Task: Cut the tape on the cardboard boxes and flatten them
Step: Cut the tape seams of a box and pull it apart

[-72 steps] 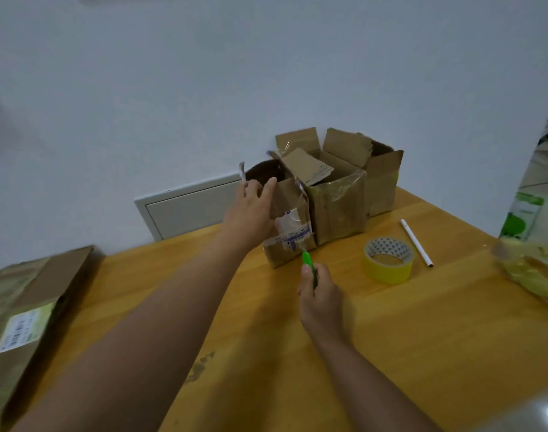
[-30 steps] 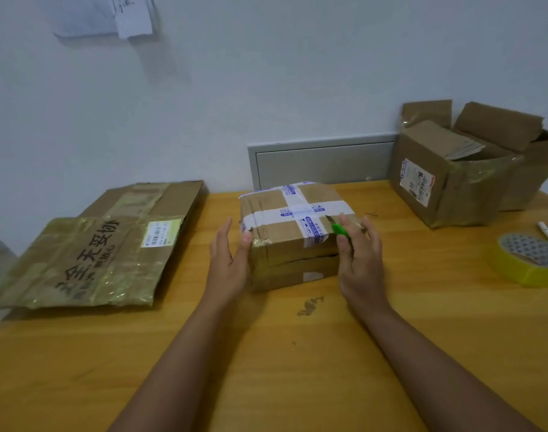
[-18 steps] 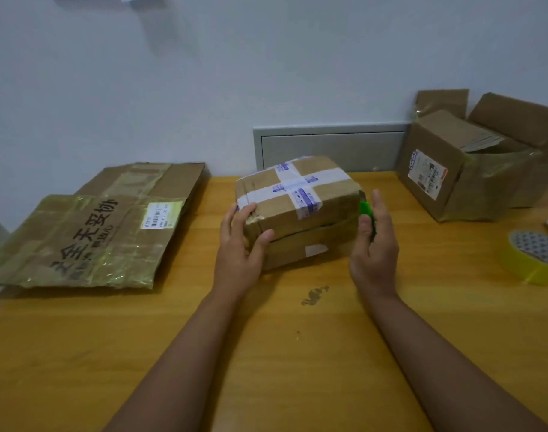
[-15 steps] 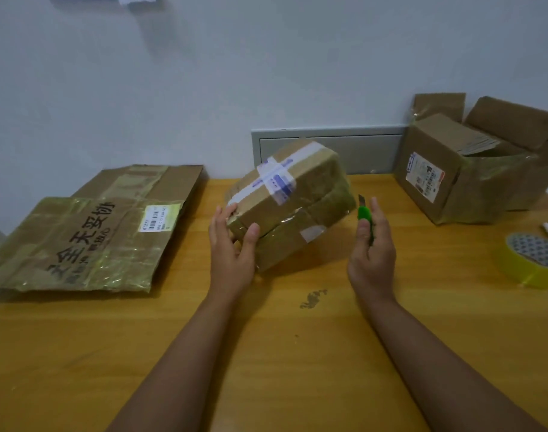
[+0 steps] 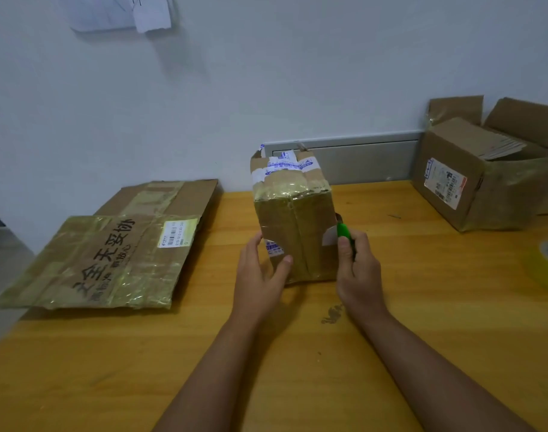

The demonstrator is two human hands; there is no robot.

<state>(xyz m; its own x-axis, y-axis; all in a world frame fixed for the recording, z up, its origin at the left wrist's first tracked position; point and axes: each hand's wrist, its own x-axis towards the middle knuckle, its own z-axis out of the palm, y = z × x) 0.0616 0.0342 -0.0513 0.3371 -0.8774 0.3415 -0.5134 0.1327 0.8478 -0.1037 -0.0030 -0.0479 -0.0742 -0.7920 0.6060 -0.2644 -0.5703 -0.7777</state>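
The flat box (image 5: 110,244) blocks the left, open boxes (image 5: 484,182) block the right; the table (image 5: 266,385) in front is bare.

Taped brown box (image 5: 296,226) upended, seemingly sealed
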